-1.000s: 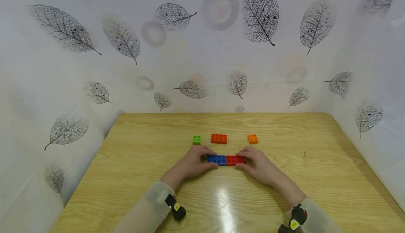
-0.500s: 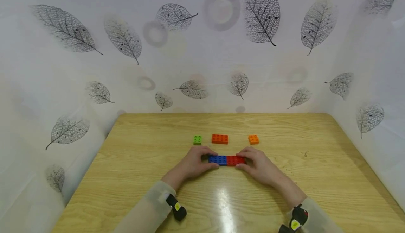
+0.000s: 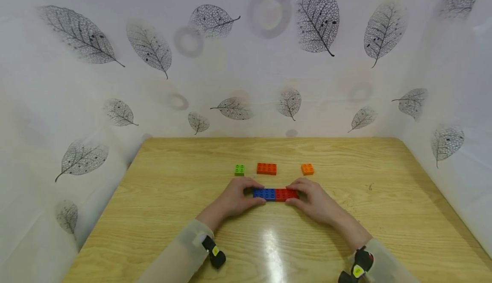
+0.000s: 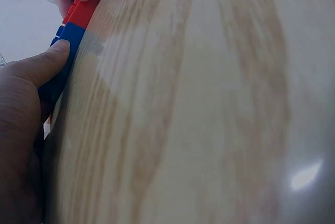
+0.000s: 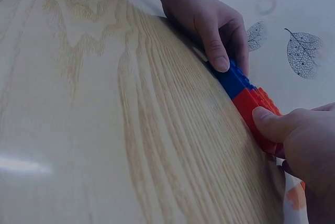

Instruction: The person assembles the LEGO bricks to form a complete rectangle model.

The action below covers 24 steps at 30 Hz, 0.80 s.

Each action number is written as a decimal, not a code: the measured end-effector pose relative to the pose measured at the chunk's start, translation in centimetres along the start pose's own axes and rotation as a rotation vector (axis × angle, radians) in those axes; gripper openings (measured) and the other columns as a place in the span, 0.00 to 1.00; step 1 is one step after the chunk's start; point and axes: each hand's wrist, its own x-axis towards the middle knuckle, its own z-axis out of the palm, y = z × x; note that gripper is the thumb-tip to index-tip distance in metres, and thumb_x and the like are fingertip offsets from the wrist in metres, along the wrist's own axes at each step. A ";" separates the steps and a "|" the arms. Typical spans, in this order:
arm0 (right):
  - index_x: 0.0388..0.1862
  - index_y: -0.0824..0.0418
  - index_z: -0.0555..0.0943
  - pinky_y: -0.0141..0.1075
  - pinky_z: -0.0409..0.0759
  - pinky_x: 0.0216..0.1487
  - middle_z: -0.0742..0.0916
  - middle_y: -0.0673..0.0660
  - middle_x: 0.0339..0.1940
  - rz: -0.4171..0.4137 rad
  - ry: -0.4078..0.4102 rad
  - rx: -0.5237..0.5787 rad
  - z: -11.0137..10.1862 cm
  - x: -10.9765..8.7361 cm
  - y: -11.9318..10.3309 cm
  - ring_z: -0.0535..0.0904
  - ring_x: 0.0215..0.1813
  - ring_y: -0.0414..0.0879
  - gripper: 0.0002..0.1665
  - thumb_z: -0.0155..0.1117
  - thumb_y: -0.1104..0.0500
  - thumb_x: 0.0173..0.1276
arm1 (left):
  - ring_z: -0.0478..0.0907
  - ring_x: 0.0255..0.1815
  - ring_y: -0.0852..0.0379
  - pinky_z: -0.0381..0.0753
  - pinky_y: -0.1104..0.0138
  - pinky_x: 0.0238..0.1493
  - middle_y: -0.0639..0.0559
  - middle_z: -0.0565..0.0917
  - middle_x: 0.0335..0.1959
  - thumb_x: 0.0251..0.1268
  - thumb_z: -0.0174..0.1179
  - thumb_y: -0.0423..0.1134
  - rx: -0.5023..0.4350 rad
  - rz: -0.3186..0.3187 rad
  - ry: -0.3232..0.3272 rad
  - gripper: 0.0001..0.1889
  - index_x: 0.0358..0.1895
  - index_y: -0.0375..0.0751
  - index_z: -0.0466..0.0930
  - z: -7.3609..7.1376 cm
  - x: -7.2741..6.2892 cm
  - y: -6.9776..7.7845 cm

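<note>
Two studded toy building bricks, one blue point(image 3: 265, 194) and one red point(image 3: 282, 195), lie end to end on the table, their short ends touching. My left hand point(image 3: 236, 197) grips the blue brick from the left, thumb on its near side and fingers on its far side. From the right, my right hand point(image 3: 315, 199) holds the red brick the same way. In the left wrist view, the left thumb presses on the side of the blue brick point(image 4: 70, 51). The right wrist view has the right thumb on the side of the red brick point(image 5: 246, 109).
Behind the hands, a small green brick point(image 3: 239, 170), a longer orange-red brick point(image 3: 267, 169) and a small orange brick point(image 3: 307, 169) lie in a loose row on the wooden table point(image 3: 173, 167). A leaf-patterned curtain point(image 3: 246, 69) rises behind and along both sides.
</note>
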 end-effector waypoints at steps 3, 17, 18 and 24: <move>0.63 0.57 0.86 0.49 0.81 0.62 0.85 0.45 0.56 0.004 -0.007 0.000 0.0 0.1 0.0 0.80 0.57 0.43 0.24 0.74 0.48 0.74 | 0.80 0.59 0.60 0.75 0.57 0.67 0.62 0.88 0.54 0.63 0.77 0.52 -0.010 -0.004 0.000 0.22 0.59 0.51 0.89 -0.1 0.0 0.0; 0.64 0.63 0.85 0.52 0.80 0.63 0.88 0.52 0.56 -0.037 -0.025 0.078 -1.0 1.1 -0.2 0.83 0.59 0.47 0.29 0.76 0.48 0.72 | 0.80 0.58 0.61 0.76 0.58 0.66 0.63 0.87 0.54 0.63 0.77 0.53 -0.019 -0.022 0.009 0.22 0.58 0.52 0.90 0.1 -0.1 -0.2; 0.63 0.63 0.85 0.51 0.81 0.62 0.88 0.52 0.56 -0.046 -0.022 0.072 -1.1 1.3 -0.2 0.83 0.58 0.47 0.28 0.75 0.47 0.72 | 0.80 0.58 0.61 0.76 0.58 0.66 0.63 0.87 0.54 0.64 0.77 0.54 -0.019 -0.025 0.009 0.22 0.58 0.52 0.90 0.1 -0.1 -0.2; 0.64 0.62 0.84 0.55 0.80 0.61 0.88 0.52 0.58 -0.043 -0.008 0.087 -1.7 2.2 -0.4 0.81 0.59 0.51 0.27 0.74 0.49 0.74 | 0.81 0.58 0.61 0.76 0.57 0.67 0.63 0.87 0.53 0.63 0.77 0.55 -0.024 -0.030 0.010 0.22 0.58 0.53 0.90 0.1 -0.1 -0.3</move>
